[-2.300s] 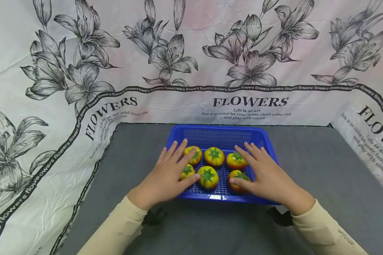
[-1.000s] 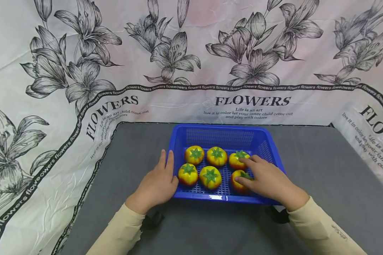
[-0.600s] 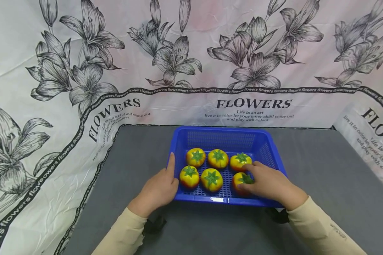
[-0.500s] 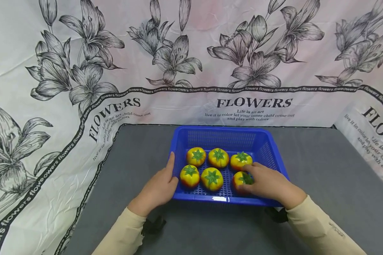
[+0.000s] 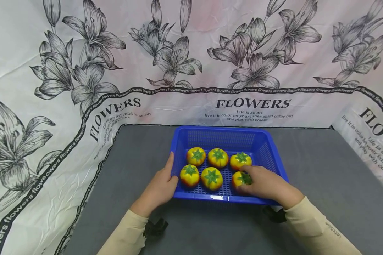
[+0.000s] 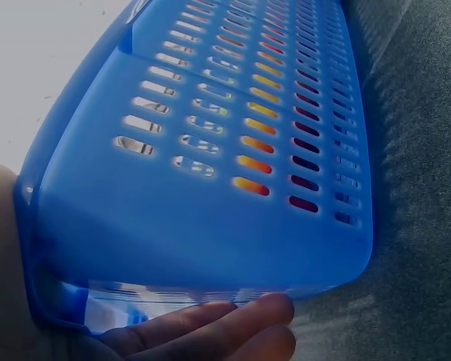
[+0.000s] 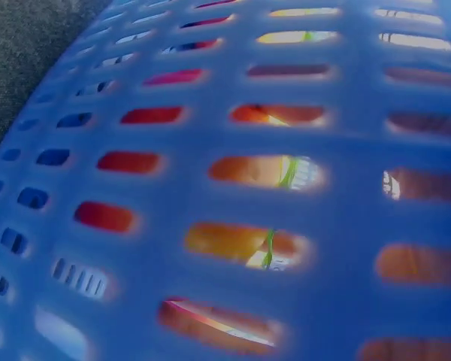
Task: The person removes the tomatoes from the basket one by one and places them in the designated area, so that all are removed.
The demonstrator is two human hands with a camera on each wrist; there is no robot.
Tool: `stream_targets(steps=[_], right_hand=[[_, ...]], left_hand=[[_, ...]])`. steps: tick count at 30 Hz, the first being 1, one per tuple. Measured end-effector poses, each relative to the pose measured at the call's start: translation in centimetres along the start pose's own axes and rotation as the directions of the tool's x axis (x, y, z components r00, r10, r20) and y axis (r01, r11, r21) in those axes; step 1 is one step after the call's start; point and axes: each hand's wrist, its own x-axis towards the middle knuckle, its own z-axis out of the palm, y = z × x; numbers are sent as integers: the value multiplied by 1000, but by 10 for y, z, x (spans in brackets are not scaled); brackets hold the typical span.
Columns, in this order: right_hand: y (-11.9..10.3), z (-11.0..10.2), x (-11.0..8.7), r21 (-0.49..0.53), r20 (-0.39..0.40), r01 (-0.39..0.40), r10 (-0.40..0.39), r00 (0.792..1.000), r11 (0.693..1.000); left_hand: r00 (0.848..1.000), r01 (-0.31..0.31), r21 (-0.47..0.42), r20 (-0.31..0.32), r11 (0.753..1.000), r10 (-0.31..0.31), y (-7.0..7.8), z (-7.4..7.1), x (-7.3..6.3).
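A blue plastic basket [image 5: 225,130] holds several round yellow-and-red fruits with green star-shaped leaf tops, in two rows. My left hand [image 5: 157,187] grips its front left corner, thumb at the rim and index finger straight along the left side. In the left wrist view, fingertips [image 6: 274,308] show against the basket's outside. My right hand [image 5: 263,182] reaches over the right side and holds the front right fruit [image 5: 238,178] between thumb and fingers. Another fruit [image 5: 240,160] lies just behind that hand. The right wrist view shows mostly the slotted wall [image 7: 165,203], with orange and red behind it.
The basket stands on a dark grey table [image 5: 140,148] near its back edge. A white cloth [image 5: 178,106] with flower prints and "FLOWERS" lettering hangs behind and along the left and right sides.
My left hand has moved from over the fruits to the basket's left side and grips it. My right hand has lowered and its fingers have closed round the front right fruit.
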Motion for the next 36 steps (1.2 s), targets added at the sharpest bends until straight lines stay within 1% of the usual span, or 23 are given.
stream_targets(steps=[12,15,20,26,32,36], right_hand=[[-6,-10,-3,-22,-104,3,-5,995,1000],[-7,-13,-3,-3,-112,-17,17,994,1000],[-6,-17,-4,26,-123,-51,54,991,998],[-2,-23,-12,26,-178,-46,50,983,999],[-1,-29,-18,44,-172,-46,53,984,998],[0,-32,-21,44,-167,-52,59,984,998]], left_hand=[[1000,15,-32,-18,999,-16,0,3,-1],[999,26,-45,-22,999,-27,0,3,-1],[999,23,-54,-21,998,-24,-2,4,-1],[999,41,-58,-20,997,-43,-5,5,-3],[999,40,-38,-28,998,-42,-5,5,-3],[999,38,-34,-23,999,-39,-5,6,-1]])
